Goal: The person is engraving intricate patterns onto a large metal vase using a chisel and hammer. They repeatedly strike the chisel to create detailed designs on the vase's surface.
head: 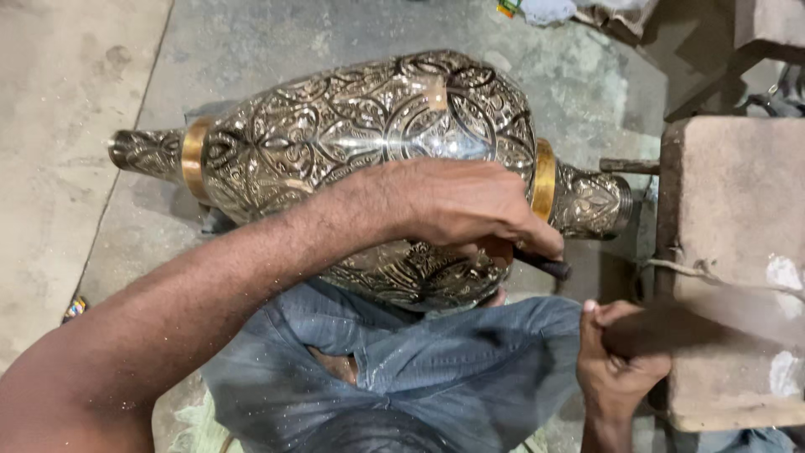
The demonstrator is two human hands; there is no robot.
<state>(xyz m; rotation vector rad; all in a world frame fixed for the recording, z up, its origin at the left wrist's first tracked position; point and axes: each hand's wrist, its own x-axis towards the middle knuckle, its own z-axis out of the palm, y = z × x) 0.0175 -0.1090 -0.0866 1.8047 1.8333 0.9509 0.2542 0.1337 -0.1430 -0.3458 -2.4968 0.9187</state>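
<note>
Engraving in progress: left hand (470, 205) pinches a chisel (543, 265) against the ornate metal vase (352, 126) on the lap; right hand (616, 361) grips a blurred, probably wooden mallet (713, 323), poised to strike squarely.

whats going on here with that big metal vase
A person sits on the floor with a large engraved metal vase lying on its side across their lap. Their left hand rests on the vase and pinches a thin dark tool against its lower side. Their right hand holds a blurred wooden handle beside a stone block.
</note>
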